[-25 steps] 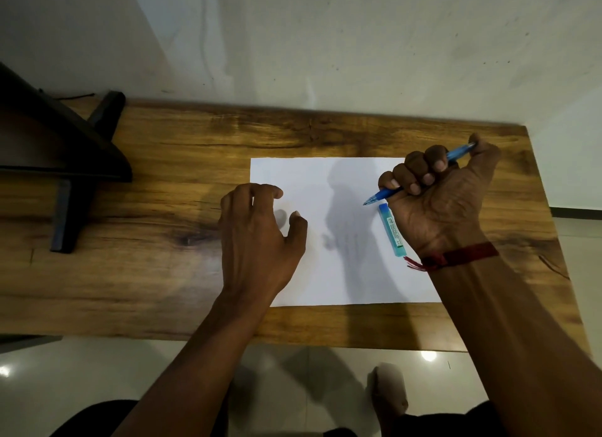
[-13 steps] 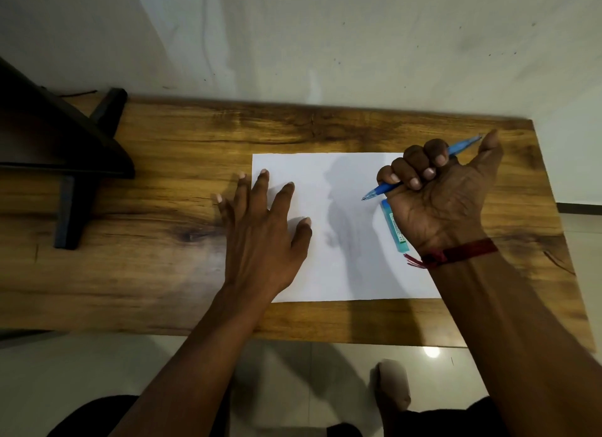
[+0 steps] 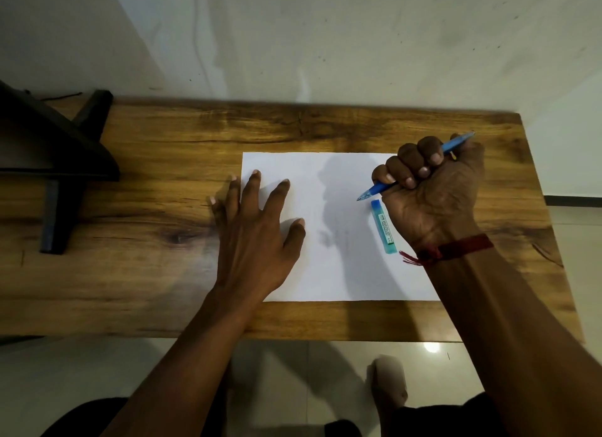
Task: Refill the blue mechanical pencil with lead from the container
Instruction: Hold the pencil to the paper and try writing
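My right hand [image 3: 433,195] fists the blue pencil [image 3: 384,186]; left hand [image 3: 257,238] lies flat, fingers splayed. Refilling hasn't begun; next I reach for the lead container [image 3: 384,227].

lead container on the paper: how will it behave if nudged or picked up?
The lead container looks like a slim plastic tube lying flat on the white paper, so probably light and stiff. If it is round, it may roll sideways. Smooth paper suggests it slides easily.

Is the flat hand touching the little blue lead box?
Apart. The head view shows the left hand flat on the paper's left edge, with bare white paper between it and the lead container.
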`<control>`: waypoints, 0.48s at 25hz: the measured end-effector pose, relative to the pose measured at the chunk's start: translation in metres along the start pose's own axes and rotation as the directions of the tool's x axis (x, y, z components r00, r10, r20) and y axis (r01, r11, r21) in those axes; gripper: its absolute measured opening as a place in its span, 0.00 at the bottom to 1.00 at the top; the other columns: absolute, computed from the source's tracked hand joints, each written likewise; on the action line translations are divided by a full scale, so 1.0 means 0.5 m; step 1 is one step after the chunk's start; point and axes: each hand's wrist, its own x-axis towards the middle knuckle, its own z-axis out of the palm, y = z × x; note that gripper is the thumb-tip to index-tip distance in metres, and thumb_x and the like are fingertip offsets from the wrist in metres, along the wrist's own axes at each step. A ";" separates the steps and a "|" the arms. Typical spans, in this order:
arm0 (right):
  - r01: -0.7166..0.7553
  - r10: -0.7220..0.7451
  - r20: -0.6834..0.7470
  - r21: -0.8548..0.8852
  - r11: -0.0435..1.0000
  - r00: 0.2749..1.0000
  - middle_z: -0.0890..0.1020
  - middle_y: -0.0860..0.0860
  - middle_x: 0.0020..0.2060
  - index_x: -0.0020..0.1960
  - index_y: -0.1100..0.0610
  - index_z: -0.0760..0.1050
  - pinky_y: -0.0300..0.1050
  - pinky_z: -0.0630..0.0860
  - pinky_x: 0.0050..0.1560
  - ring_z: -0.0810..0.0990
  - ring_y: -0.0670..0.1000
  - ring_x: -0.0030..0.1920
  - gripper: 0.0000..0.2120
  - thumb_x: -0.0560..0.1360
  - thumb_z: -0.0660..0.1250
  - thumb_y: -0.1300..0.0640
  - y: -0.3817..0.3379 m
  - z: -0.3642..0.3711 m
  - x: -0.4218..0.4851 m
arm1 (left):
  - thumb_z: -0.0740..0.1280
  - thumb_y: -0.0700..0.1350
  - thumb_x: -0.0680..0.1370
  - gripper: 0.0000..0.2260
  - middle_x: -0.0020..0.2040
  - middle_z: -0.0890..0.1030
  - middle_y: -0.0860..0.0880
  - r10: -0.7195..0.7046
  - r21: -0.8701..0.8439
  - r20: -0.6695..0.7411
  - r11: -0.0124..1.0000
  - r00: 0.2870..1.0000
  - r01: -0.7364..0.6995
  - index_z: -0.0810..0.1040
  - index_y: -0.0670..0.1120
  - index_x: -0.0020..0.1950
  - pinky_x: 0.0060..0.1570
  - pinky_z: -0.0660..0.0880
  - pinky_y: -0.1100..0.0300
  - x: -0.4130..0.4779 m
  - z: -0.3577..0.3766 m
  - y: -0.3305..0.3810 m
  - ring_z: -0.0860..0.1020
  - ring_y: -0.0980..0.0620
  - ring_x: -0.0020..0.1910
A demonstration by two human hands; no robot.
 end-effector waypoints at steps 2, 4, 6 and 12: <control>0.002 -0.002 -0.001 0.022 1.000 1.000 0.58 0.48 0.22 0.28 0.55 0.59 0.43 0.59 0.30 0.53 0.48 0.24 0.24 0.75 0.52 0.39 0.003 0.000 0.000 | 0.60 0.58 0.77 0.27 0.78 0.56 0.42 -0.008 0.015 0.013 1.000 1.000 0.008 0.62 0.54 0.75 0.73 0.44 0.35 -0.002 0.002 -0.002 0.48 0.39 0.77; -0.010 0.010 0.010 0.030 1.000 1.000 0.58 0.49 0.23 0.29 0.55 0.59 0.43 0.58 0.31 0.53 0.48 0.25 0.26 0.73 0.54 0.35 0.003 -0.001 0.000 | 0.61 0.57 0.77 0.27 0.78 0.56 0.42 -0.015 0.012 0.012 1.000 1.000 0.015 0.62 0.54 0.75 0.73 0.45 0.35 -0.004 0.003 -0.001 0.48 0.39 0.77; -0.022 0.022 0.017 0.019 1.000 1.000 0.58 0.48 0.22 0.29 0.55 0.59 0.43 0.59 0.30 0.54 0.48 0.24 0.25 0.74 0.54 0.37 0.002 -0.003 0.002 | 0.61 0.58 0.77 0.27 0.77 0.57 0.41 -0.022 0.000 0.001 1.000 1.000 0.022 0.63 0.53 0.74 0.73 0.46 0.35 -0.003 0.001 0.003 0.49 0.39 0.77; -0.025 0.023 0.051 0.043 0.999 0.998 0.56 0.49 0.25 0.29 0.55 0.60 0.43 0.60 0.32 0.53 0.48 0.25 0.27 0.74 0.52 0.35 0.010 -0.005 0.002 | 0.59 0.58 0.76 0.26 0.76 0.61 0.40 -0.055 -0.082 -0.071 0.995 0.996 0.049 0.66 0.52 0.73 0.71 0.53 0.34 0.000 -0.011 0.008 0.55 0.40 0.76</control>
